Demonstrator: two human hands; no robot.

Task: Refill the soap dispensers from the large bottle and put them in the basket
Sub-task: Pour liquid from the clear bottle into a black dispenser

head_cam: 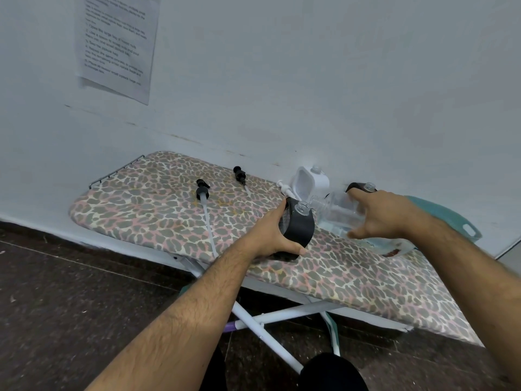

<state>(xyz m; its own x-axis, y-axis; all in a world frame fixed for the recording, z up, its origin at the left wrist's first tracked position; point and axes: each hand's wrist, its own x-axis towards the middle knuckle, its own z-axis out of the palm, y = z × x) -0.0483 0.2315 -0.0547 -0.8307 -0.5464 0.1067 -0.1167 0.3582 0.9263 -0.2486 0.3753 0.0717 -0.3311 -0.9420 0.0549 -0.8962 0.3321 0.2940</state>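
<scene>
My left hand (275, 235) grips a black soap dispenser (298, 225) that stands on the leopard-print ironing board (158, 210), its clear threaded neck uncapped. My right hand (386, 215) holds a large clear bottle (335, 210) tipped sideways, its open mouth pointing left, close to the black dispenser's neck. A white dispenser (313, 182) with no pump stands behind by the wall. A dark brown dispenser (359, 187) shows partly behind my right hand. Two black pump heads with tubes lie on the board, one (202, 193) in the middle, one (240, 176) further back. A white pump (284, 188) lies near the white dispenser.
A teal basket (451, 218) sits on the board to the right, mostly hidden by my right forearm. The white wall runs right behind the board, with a printed sheet (118, 43) taped up. The board's white legs (270, 328) cross over a dark floor below.
</scene>
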